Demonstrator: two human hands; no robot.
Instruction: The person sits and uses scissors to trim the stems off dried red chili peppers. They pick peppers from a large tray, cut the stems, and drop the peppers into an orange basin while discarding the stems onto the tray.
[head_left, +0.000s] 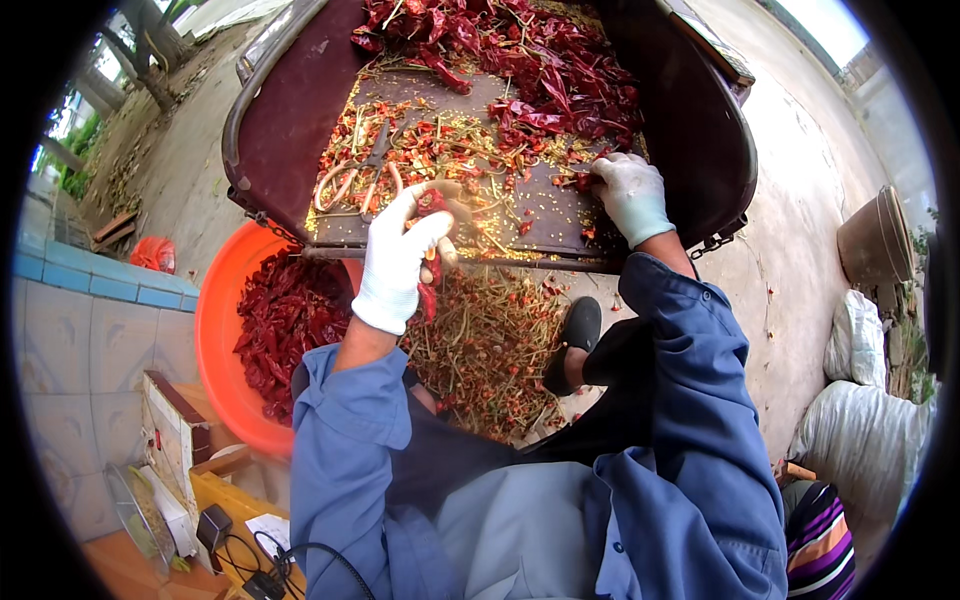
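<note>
My left hand (386, 281), in a white glove, grips a dried red chili (430, 201) above the front edge of a maroon metal cart bed (577, 246). Red bits also show below the thumb. At the right of the bed, my gloved right hand (631, 191) has its fingertips closed around a small red chili piece (582, 182), partly hidden. Scissors (375, 159) with pale-wrapped handles lie left of centre among yellow seeds, stems and chili scraps (442, 142). Behind them, a pile of dried red chilies (555, 82) covers the back of the bed.
An orange plastic tub (216, 322) of chilies (277, 337) stands below left. Stems and scraps (487, 352) heap on the ground between my feet. A bucket (876, 240) and white sacks (859, 427) are at right. A tiled wall (90, 337) and cables (277, 559) are at left.
</note>
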